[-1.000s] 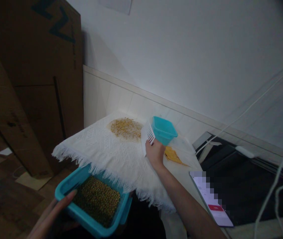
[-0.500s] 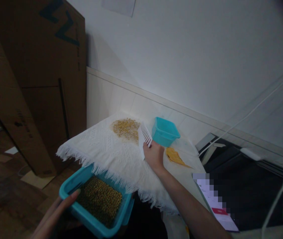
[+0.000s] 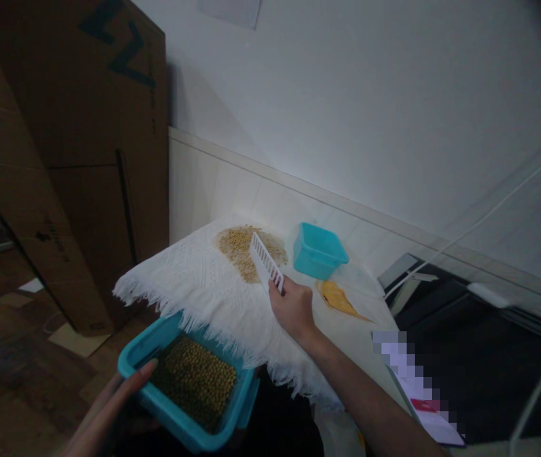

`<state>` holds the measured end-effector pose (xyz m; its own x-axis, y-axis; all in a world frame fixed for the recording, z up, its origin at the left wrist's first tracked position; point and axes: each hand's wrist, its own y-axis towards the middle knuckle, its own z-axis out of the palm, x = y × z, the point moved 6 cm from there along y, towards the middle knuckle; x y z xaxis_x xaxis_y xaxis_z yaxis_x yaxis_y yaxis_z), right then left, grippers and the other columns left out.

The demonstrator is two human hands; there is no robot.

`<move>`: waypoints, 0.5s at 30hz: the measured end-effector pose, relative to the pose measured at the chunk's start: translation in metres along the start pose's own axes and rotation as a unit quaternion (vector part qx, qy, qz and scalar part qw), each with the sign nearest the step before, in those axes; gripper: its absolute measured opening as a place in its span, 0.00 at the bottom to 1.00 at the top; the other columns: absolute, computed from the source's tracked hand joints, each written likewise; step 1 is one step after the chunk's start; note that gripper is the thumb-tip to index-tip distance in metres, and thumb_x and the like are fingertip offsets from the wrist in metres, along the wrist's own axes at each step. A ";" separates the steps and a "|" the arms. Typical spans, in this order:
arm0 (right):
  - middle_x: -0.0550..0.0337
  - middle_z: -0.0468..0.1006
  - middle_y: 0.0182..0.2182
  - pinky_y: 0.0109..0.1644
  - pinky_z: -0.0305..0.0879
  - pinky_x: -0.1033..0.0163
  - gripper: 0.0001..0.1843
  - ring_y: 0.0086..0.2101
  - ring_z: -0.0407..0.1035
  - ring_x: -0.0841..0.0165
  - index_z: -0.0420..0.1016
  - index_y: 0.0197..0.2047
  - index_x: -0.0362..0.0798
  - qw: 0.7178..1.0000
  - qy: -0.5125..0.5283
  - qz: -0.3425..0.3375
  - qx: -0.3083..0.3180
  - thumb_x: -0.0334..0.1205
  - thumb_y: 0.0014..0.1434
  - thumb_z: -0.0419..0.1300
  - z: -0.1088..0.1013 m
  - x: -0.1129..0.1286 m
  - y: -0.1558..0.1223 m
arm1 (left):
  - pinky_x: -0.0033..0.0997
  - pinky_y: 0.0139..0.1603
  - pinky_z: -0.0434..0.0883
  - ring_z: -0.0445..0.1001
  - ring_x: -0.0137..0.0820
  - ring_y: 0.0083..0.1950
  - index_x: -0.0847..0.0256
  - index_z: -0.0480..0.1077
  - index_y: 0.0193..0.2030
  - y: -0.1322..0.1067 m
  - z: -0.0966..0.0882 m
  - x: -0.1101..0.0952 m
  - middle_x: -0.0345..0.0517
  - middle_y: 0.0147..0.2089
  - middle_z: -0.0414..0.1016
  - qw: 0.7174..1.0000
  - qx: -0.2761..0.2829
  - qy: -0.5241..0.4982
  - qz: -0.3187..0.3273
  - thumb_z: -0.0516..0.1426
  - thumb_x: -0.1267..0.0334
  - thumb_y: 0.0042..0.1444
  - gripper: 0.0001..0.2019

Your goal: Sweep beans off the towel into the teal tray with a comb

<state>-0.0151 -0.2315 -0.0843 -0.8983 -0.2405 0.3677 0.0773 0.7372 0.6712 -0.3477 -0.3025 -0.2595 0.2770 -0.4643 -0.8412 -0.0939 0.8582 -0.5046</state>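
Note:
My right hand (image 3: 293,308) grips a white slotted scoop (image 3: 265,261) by its near end; its blade reaches over the near edge of a pile of yellow beans (image 3: 246,243) on a white fringed cloth (image 3: 203,289). My left hand (image 3: 108,406) holds a teal tub (image 3: 179,422) full of beans below the cloth's front edge, thumb over the rim. A smaller empty teal tub (image 3: 318,250) stands on the table behind the scoop.
Large cardboard boxes (image 3: 65,139) stand at the left beside the table. A yellow scrap (image 3: 339,298) lies by the small tub. A paper sheet (image 3: 417,393), a dark surface (image 3: 479,343) and white cables (image 3: 489,209) are at the right. A white wall rises behind.
My right hand has swung the scoop left, from beside the small teal tub onto the bean pile. The tub in my left hand has stayed below the cloth's edge.

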 end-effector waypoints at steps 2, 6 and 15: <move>0.57 0.79 0.19 0.29 0.62 0.65 0.17 0.18 0.69 0.67 0.87 0.33 0.46 1.000 0.008 -0.011 -0.003 0.40 0.67 0.57 -0.002 0.000 0.000 | 0.48 0.38 0.89 0.89 0.50 0.42 0.54 0.75 0.63 -0.002 0.002 -0.001 0.46 0.34 0.84 1.000 0.000 -0.003 -0.026 0.72 0.45 0.57 0.31; 0.56 0.83 0.23 0.32 0.66 0.65 0.17 0.22 0.73 0.66 0.89 0.38 0.46 1.000 0.030 0.000 -0.006 0.41 0.67 0.59 -0.003 -0.008 0.012 | 0.47 0.38 0.88 0.87 0.48 0.40 0.54 0.73 0.64 -0.003 0.004 -0.002 0.45 0.32 0.82 0.999 0.012 0.000 -0.042 0.70 0.43 0.58 0.31; 0.58 0.89 0.30 0.39 0.74 0.62 0.11 0.31 0.82 0.61 0.92 0.44 0.48 0.989 0.112 0.088 0.052 0.36 0.64 0.66 0.030 -0.026 0.035 | 0.51 0.42 0.89 0.85 0.55 0.53 0.52 0.74 0.63 -0.011 0.006 -0.006 0.51 0.45 0.84 0.999 -0.014 0.006 -0.036 0.72 0.41 0.54 0.34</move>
<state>-0.0022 -0.1807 -0.0898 -0.7563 -0.2278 0.6133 0.1689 0.8377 0.5193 -0.3426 -0.3080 -0.2477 0.2719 -0.5274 -0.8049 -0.1015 0.8161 -0.5690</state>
